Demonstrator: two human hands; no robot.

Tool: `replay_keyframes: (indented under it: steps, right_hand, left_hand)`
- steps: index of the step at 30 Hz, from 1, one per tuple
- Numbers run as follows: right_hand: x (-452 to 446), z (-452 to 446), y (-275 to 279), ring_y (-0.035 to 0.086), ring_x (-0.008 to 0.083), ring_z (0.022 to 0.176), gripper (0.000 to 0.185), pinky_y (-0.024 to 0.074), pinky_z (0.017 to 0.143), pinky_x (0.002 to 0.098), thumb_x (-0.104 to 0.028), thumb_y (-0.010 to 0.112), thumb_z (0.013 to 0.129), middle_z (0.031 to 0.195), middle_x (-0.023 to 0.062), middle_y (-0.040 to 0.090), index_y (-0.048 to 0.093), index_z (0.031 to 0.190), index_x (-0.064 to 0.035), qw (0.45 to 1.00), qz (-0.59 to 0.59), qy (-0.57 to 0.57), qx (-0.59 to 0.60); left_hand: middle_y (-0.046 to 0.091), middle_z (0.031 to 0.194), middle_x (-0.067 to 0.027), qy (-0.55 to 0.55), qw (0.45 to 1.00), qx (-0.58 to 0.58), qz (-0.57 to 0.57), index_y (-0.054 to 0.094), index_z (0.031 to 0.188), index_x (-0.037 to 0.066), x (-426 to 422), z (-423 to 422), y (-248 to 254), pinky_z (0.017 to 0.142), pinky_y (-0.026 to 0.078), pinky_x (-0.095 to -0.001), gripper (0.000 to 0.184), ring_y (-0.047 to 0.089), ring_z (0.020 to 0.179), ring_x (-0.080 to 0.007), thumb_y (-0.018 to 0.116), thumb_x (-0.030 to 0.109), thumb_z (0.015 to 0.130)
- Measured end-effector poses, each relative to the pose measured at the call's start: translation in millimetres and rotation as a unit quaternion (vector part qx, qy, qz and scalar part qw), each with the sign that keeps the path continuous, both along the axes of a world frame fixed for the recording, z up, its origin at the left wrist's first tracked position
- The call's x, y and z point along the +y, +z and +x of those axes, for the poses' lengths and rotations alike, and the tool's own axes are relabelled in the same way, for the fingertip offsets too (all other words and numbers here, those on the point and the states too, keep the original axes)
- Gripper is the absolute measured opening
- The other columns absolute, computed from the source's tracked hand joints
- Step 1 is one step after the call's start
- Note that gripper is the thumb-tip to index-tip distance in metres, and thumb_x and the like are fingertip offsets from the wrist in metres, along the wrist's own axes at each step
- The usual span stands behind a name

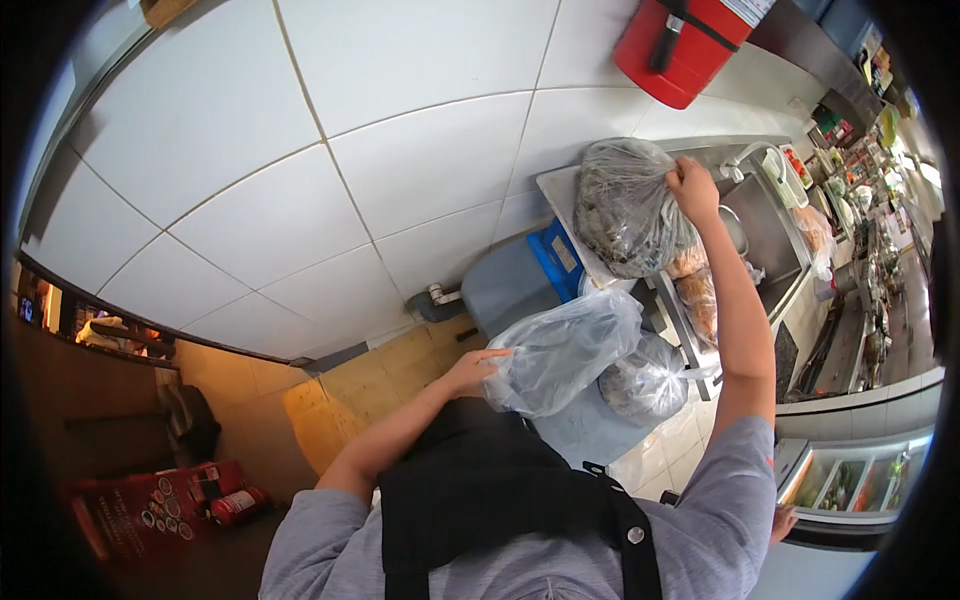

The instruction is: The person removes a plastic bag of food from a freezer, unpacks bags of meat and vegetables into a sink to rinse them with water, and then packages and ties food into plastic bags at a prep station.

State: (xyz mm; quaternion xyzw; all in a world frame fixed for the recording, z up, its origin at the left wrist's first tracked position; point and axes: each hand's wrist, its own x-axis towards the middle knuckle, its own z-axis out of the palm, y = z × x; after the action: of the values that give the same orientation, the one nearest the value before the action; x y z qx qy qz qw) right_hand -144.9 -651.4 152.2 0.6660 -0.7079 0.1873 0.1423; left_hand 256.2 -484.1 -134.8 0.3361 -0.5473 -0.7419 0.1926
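My right hand (692,188) is closed on the gathered top of a clear plastic bag (625,210) with dark contents, which rests at the edge of the metal sink counter. Lower down, my left hand (475,372) grips the rim of an open, translucent plastic bag (570,350) that looks empty. Beside that bag sits a tied plastic bag (645,380) with pale contents. Packs of something brown in plastic (697,295) lie just below the dark-filled bag.
A metal sink (765,230) with a faucet (738,160) is on the right. A red fire extinguisher (670,55) hangs on the tiled wall. A blue crate (553,262) stands under the counter edge. Part of another person's hand (783,522) shows at lower right.
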Motion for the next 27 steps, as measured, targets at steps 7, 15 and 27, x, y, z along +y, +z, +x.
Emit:
replay_keyframes:
  steps: [7, 15, 27]
  right_hand:
    - [23, 13, 21, 0.057, 0.0320, 0.065, 0.024, 0.0438, 0.061, 0.0398, -0.024, 0.051, 0.081, 0.070, 0.0164, 0.058, 0.057, 0.092, -0.0036, 0.984, -0.089, -0.011, -0.156]
    - [83, -7, 59, 0.039, 0.0050, 0.062, 0.016, 0.0327, 0.054, 0.0216, -0.011, 0.048, 0.085, 0.067, -0.0027, 0.046, 0.058, 0.089, -0.0001, 0.956, -0.147, 0.025, -0.253]
    - [231, 34, 96, 0.032, 0.0023, 0.062, 0.012, 0.0260, 0.054, 0.0189, -0.006, 0.045, 0.086, 0.068, -0.0061, 0.042, 0.055, 0.088, -0.0005, 0.958, -0.100, -0.066, -0.262]
  left_hand:
    - [0.044, 0.130, -0.0166, -0.024, 0.987, -0.082, -0.133, 0.041, 0.135, 0.015, 3, 3, -23, 0.103, 0.031, -0.0350, 0.069, 0.041, 0.121, -0.0289, 0.066, 0.021, 0.070]
    - [0.039, 0.135, -0.0139, -0.052, 0.982, -0.065, -0.171, 0.035, 0.138, 0.016, -9, -5, -8, 0.105, 0.028, -0.0347, 0.076, 0.035, 0.126, -0.0273, 0.066, 0.011, 0.068]
    - [0.036, 0.139, -0.0126, -0.102, 0.967, 0.049, -0.229, 0.030, 0.140, 0.015, -14, -55, -12, 0.107, 0.026, -0.0354, 0.082, 0.033, 0.128, -0.0268, 0.060, -0.002, 0.066]
